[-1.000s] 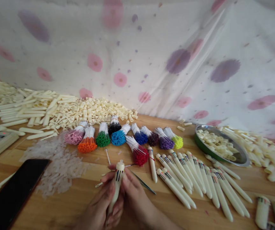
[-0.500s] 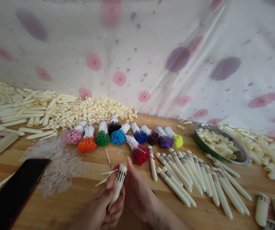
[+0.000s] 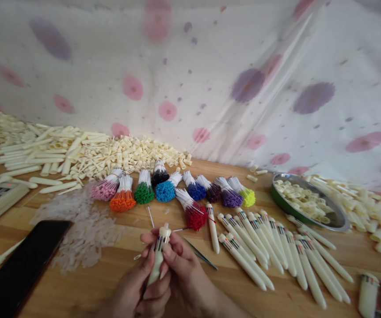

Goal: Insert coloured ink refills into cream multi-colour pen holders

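A cream multicolour pen (image 3: pixel 158 260) stands tilted upright between my hands, with coloured sliders around its top and a small translucent piece at its tip. My left hand (image 3: pixel 144 280) is wrapped round the barrel from the left. From the right, my right hand (image 3: pixel 185 260) has its thumb and fingers closed on the slider end. Behind the hands lie a loose white refill (image 3: pixel 150 216) and a bundle of red-tipped refills (image 3: pixel 195 216). Dark slim tweezers (image 3: pixel 201 255) rest on the table just right of my right hand.
More coloured refill bundles (image 3: pixel 122 201) stand in a row behind. Many multicolour pens (image 3: pixel 276 243) lie to the right, before a green-sided metal dish (image 3: pixel 338 223) of cream parts. At left are a phone (image 3: pixel 24 265), clear plastic bits (image 3: pixel 78 229) and piled cream parts (image 3: pixel 87 150).
My right hand has gone from lying stretched beside the pen to gripping its top. A translucent piece now shows at the pen's tip. The tweezers have come into fuller view.
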Tool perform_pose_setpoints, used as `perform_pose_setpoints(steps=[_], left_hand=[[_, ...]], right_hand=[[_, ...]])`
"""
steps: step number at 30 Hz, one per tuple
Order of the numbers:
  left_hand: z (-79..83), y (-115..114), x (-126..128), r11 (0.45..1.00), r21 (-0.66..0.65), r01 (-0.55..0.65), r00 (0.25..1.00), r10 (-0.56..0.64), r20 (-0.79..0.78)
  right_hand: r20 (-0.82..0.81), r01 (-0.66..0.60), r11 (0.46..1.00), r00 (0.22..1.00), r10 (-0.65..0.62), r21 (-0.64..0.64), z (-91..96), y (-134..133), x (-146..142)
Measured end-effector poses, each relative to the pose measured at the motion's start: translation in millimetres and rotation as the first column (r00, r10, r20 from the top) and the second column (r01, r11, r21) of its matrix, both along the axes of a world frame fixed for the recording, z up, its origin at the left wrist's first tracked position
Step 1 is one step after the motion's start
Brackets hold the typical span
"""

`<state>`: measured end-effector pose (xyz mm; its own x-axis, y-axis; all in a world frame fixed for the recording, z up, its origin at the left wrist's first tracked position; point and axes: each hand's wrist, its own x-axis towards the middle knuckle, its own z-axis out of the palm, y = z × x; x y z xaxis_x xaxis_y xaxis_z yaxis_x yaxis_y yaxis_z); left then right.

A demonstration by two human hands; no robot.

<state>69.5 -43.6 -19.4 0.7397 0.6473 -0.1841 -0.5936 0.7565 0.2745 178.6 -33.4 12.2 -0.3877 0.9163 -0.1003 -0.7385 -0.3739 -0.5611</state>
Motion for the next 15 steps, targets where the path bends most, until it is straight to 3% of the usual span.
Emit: perform_pose_setpoints(steps=[8, 11, 15], left_hand=[[18.0, 0, 3, 0.999, 0.021, 0.042, 0.999, -0.041, -0.031], [22.2, 0, 4, 0.999, 0.047, -0.01, 0.988, 0.017, -0.151], [15.4, -1, 4, 0.979, 0.18, -0.091, 0.941, 0.144, -0.307]], right_hand=[[0.037, -0.015, 1.0, 0.999, 0.015, 0.012, 1.3, 2, 4], [0.061, -0.014, 1.0, 0.998, 0.014, 0.002, 0.1, 3, 5], [0.122, 0.013, 1.0, 0.993, -0.011, -0.016, -3.7, 3, 6]])
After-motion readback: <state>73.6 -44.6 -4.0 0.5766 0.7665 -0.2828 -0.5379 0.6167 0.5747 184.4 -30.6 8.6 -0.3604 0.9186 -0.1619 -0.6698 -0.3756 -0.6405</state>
